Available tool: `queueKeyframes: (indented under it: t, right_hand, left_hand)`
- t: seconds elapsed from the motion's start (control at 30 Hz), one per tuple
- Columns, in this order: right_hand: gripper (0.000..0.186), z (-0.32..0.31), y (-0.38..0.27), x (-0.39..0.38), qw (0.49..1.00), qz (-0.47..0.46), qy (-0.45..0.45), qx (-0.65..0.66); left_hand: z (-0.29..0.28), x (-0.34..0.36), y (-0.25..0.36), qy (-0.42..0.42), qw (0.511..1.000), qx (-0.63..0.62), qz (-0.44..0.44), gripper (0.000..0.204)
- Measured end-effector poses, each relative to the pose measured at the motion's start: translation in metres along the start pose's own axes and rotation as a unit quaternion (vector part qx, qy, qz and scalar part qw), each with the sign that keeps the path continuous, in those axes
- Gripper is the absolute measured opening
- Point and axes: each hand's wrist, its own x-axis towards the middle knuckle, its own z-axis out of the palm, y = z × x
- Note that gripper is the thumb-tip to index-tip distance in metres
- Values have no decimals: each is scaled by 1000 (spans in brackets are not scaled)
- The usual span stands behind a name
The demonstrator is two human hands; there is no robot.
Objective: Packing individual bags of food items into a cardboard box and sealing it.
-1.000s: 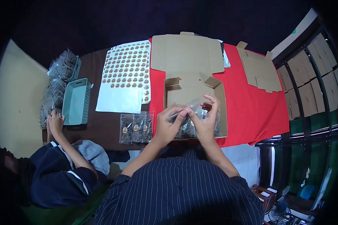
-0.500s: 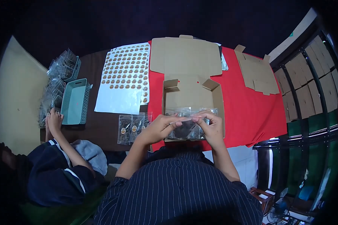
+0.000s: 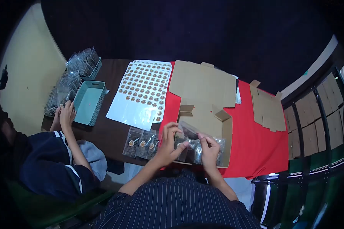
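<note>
**Clear pouches held over open carton, 2 hands**

Item 1: clear plastic pouch (image 3: 190, 131), small, flat, see-through with dark contents; its far end lifts up and tilts to the left. It sits between both hands, above the near part of the open cardboard box (image 3: 209, 126). More clear pouches (image 3: 202, 150) lie bunched in the box just beneath and to the right of it; how many cannot be told.

Item 2: left hand (image 3: 169, 143), fingers curled, thumb and fingertips pinching the left edge of the pouch. The pouch lies just right of this hand and touches it.

Item 3: right hand (image 3: 209, 149), fingers bent, pinching the right part of the pouch bundle from the near side. The lifted pouch lies to the left and slightly far of this hand.

Item 4: row of 3 sealed pouches (image 3: 141, 144), each showing a round gold sticker, flat on the dark table (image 3: 111, 131) just left of the left hand.

Item 5: sticker sheet (image 3: 143, 91), white, rows of round gold stickers, far left of the box.

Item 6: red cloth (image 3: 256, 145) under the box; flat cardboard blanks (image 3: 269, 110) on it, right.

Item 7: teal basket (image 3: 88, 102) at the left, beside another person's hand (image 3: 67, 113).
</note>
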Motion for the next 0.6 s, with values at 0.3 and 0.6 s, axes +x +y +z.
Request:
queueKeyframes:
  t: [0.3, 0.6]
  right_hand:
    - [24, 23, -7, 11, 993, -100, -63, 2]
    - [13, 23, 28, 27, 999, -42, -10, -26]
  left_hand:
    - [22, 10, 5, -8, 990, -142, -7, 55]
    - [24, 18, -7, 67, 960, -224, -154, 16]
